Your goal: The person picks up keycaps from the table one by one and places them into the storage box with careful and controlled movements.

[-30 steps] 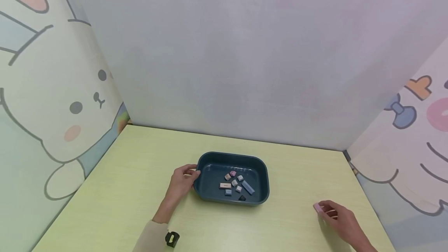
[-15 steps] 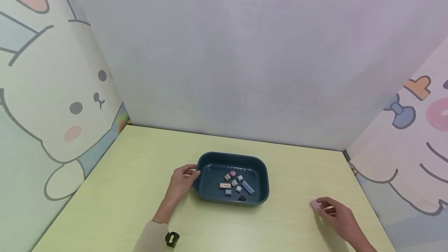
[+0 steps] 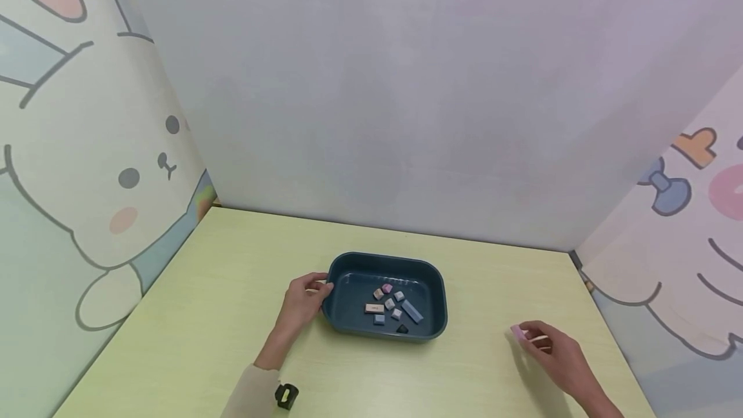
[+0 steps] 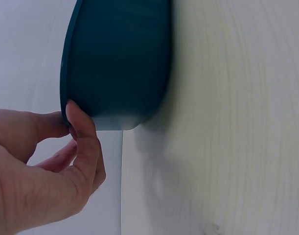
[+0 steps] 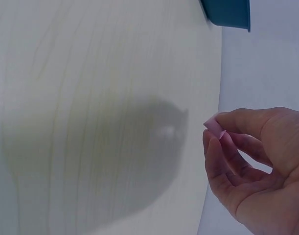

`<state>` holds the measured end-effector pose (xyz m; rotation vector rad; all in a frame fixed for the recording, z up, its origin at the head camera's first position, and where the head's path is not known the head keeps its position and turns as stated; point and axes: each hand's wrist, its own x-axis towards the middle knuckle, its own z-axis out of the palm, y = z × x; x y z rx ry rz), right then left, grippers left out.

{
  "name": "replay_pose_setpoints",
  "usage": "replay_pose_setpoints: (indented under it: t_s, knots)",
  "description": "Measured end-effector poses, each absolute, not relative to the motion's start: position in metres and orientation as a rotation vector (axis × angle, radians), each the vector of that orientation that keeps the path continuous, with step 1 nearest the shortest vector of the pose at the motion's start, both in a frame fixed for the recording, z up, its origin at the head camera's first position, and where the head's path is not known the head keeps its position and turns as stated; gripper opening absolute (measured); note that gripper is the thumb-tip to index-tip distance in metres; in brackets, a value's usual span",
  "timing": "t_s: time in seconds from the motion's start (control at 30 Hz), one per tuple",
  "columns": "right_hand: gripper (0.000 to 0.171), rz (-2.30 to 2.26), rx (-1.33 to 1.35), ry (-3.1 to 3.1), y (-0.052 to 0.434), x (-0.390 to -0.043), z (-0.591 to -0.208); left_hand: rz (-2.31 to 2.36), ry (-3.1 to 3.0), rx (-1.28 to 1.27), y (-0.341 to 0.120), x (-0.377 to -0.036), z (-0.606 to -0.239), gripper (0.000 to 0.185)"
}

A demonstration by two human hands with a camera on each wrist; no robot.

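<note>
Got a little pink block (image 3: pixel 516 331) pinched between thumb and fingertips of my right hand (image 3: pixel 551 348), lifted just off the bench (image 3: pixel 220 315), so it's riding right at the tips of my fingers. My left hand (image 3: pixel 302 302) has its fingers (image 4: pixel 83 142) curled onto the near-left rim of the dark teal tray (image 3: pixel 441 315), thumb on the edge, holding it steady. Well off to the left of my right fingers, inside that tray, sit the other small blocks (image 3: pixel 390 307), pinkish, grey, blue and one dark.

Looks to me like I'm mid-carry: block picked up, not yet in the tray. Next bit probably needs a swing left over the tray's rim, then letting go low so it doesn't bounce out.

The bench is pale yellow-green wood grain. Around it are plain whitish walls (image 3: pixel 371 95), with a cartoon bunny (image 3: pixel 104 166) on the left panel and pastel doodles on the right.
</note>
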<state>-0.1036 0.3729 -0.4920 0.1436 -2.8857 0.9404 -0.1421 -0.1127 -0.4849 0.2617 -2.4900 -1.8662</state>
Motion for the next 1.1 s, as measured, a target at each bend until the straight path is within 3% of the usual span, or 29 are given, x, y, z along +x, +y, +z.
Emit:
replay_pose_setpoints:
  t_s: [1.1]
  knots:
    - [0.018,0.99,0.297,-2.775,0.343,-0.122,-0.47,-1.869,-2.48,0.257,-0.112,-0.143,-0.484,0.03]
